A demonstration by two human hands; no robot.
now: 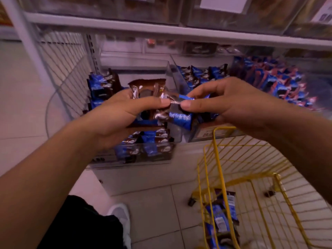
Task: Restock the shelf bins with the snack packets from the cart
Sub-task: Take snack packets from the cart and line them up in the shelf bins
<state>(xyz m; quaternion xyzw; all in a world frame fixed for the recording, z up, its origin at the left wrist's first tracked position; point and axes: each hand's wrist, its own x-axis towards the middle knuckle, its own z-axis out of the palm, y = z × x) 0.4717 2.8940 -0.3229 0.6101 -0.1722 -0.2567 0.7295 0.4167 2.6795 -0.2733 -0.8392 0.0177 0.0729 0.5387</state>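
My left hand [124, 114] grips a small stack of brown and blue snack packets [149, 90] above a clear shelf bin [143, 157] that holds more of the same packets. My right hand [228, 99] pinches the top edge of one blue packet [181, 119] hanging beside that stack, thumb and fingers closed on its crimped end. Both hands meet in the middle of the head view, right over the bin. Low at the right stands the yellow wire cart [217, 159], with several blue packets [221, 218] lying in its bottom.
A second clear bin [199, 74] of blue packets sits behind my right hand, and a third with red and blue packets [280, 81] is further right. A white shelf board [125, 29] runs overhead. A wire end panel [66, 69] closes the left side. My shoe [120, 214] rests on tiled floor.
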